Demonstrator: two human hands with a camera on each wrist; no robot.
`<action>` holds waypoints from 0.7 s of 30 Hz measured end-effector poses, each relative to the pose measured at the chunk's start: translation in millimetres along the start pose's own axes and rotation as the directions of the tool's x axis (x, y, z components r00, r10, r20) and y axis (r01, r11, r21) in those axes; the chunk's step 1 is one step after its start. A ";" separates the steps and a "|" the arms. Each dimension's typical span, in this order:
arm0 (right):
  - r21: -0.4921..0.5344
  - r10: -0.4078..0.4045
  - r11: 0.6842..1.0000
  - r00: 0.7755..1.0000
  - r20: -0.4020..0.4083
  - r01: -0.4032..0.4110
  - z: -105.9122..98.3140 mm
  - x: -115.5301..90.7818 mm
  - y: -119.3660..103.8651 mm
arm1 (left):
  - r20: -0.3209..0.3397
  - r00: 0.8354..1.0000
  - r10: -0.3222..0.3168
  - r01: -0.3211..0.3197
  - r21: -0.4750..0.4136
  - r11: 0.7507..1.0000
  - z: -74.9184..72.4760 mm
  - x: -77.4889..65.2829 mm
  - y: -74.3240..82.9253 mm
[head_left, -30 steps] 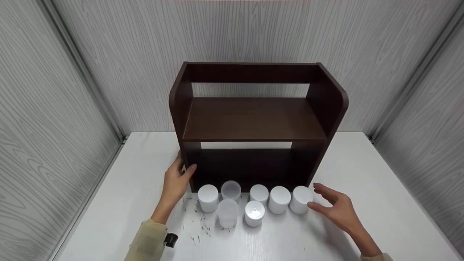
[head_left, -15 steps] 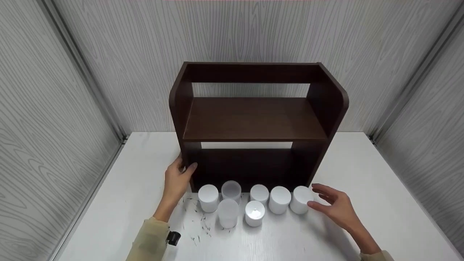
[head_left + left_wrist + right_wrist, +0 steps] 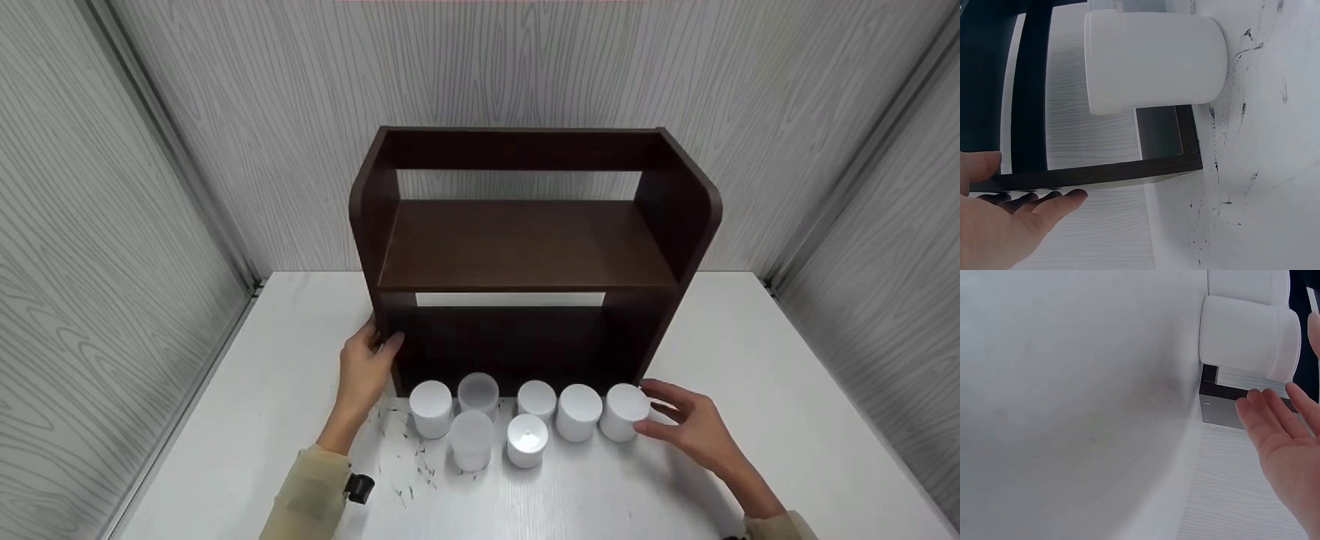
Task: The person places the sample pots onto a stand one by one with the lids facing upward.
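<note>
A dark brown two-tier shelf (image 3: pixel 525 247) stands upright on the white table. My left hand (image 3: pixel 364 375) grips its left side panel (image 3: pixel 1100 173), the thumb at the inner side and the fingers along the outer side. In front of the shelf stand several white lidded jars, the leftmost jar (image 3: pixel 431 409) near my left hand. My right hand (image 3: pixel 694 427) is beside the rightmost white jar (image 3: pixel 624 412), thumb and fingers spread apart around its right side. In the right wrist view the fingers (image 3: pixel 1264 419) are straight, with the palm facing the jar (image 3: pixel 1241 334).
Two translucent frosted cups (image 3: pixel 472 442) stand among the jars, one behind the other. A shorter glossy white jar (image 3: pixel 527 441) is in the front row. Dark scuff marks (image 3: pixel 424 469) streak the table at front left. Grey wood-grain walls (image 3: pixel 150 225) enclose three sides.
My right hand has moved slightly left, closer to the rightmost jar. My left hand stays at the shelf's side panel, its thumb shifted a little. The jars and shelf have not moved.
</note>
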State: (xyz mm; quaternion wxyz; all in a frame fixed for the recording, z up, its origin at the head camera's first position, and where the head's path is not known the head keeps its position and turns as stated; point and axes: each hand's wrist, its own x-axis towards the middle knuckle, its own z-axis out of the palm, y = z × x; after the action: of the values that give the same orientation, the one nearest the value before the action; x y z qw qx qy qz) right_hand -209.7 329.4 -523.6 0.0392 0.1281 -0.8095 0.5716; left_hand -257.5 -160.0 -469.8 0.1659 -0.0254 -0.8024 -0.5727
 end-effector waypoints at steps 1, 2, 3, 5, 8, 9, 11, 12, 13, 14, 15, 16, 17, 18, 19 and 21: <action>-0.001 0.000 1.000 1.000 0.002 0.000 0.1 0.4 0.2 | -0.002 1.000 -0.001 0.001 0.000 1.000 -0.1 0.3 0.1; 0.001 0.002 1.000 1.000 0.002 -0.002 0.1 1.0 0.7 | -0.003 1.000 -0.002 0.002 0.000 1.000 -0.3 0.6 0.3; 0.001 0.003 1.000 1.000 0.004 -0.003 0.0 1.6 1.1 | -0.005 1.000 -0.001 0.001 0.001 1.000 -0.5 0.7 0.4; 0.003 0.002 1.000 1.000 0.006 -0.003 0.0 2.8 1.5 | -0.002 1.000 -0.001 0.001 -0.002 1.000 -0.6 1.2 0.5; 0.006 0.001 1.000 1.000 0.011 -0.001 0.5 4.8 1.9 | 0.014 1.000 -0.008 0.008 -0.013 1.000 -0.6 1.7 1.0; 0.007 -0.001 1.000 1.000 0.014 0.001 0.9 5.4 2.1 | 0.020 1.000 -0.009 0.009 -0.015 1.000 -0.5 1.8 1.0; 0.011 -0.006 1.000 1.000 0.019 0.006 1.7 6.5 2.5 | 0.028 1.000 -0.010 0.010 -0.024 1.000 -0.2 2.0 0.9; 0.012 -0.009 1.000 1.000 0.022 0.008 2.1 7.0 2.9 | 0.030 1.000 -0.009 0.010 -0.029 1.000 0.1 2.2 0.9; 0.014 -0.010 1.000 1.000 0.022 0.010 2.4 7.4 3.2 | 0.027 1.000 -0.010 0.011 -0.029 1.000 0.3 2.4 0.7; 0.015 -0.010 1.000 1.000 0.024 0.010 2.6 7.7 3.8 | 0.024 1.000 -0.011 0.012 -0.030 0.999 0.6 2.5 0.6; 0.015 -0.010 1.000 1.000 0.025 0.010 2.7 8.1 4.3 | 0.021 1.000 -0.012 0.012 -0.029 0.999 0.9 2.6 0.5; 0.011 -0.011 1.000 1.000 0.026 0.011 2.9 8.3 4.6 | 0.017 1.000 -0.013 0.013 -0.030 0.999 1.1 2.9 0.4; 0.008 -0.011 1.000 1.000 0.027 0.011 3.1 8.4 4.8 | 0.014 1.000 -0.014 0.014 -0.030 0.999 1.4 3.2 0.4; 0.004 -0.011 1.000 1.000 0.030 0.011 3.2 8.6 5.0 | 0.012 1.000 -0.015 0.015 -0.027 1.000 1.6 3.3 0.3; 0.000 -0.010 1.000 0.999 0.031 0.010 3.4 8.6 5.1 | 0.009 1.000 -0.017 0.017 -0.024 1.000 1.7 3.4 0.2; -0.005 -0.012 1.000 0.999 0.036 0.012 3.9 8.5 5.1 | 0.005 1.000 -0.017 0.018 -0.022 1.000 1.9 3.5 0.2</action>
State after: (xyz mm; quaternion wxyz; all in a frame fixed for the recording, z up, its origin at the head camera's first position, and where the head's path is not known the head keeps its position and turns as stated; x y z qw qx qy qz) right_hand -218.9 326.0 -527.8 0.0285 0.1430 -0.8108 0.5669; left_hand -261.1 -158.7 -469.1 0.1585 -0.0217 -0.7965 -0.5830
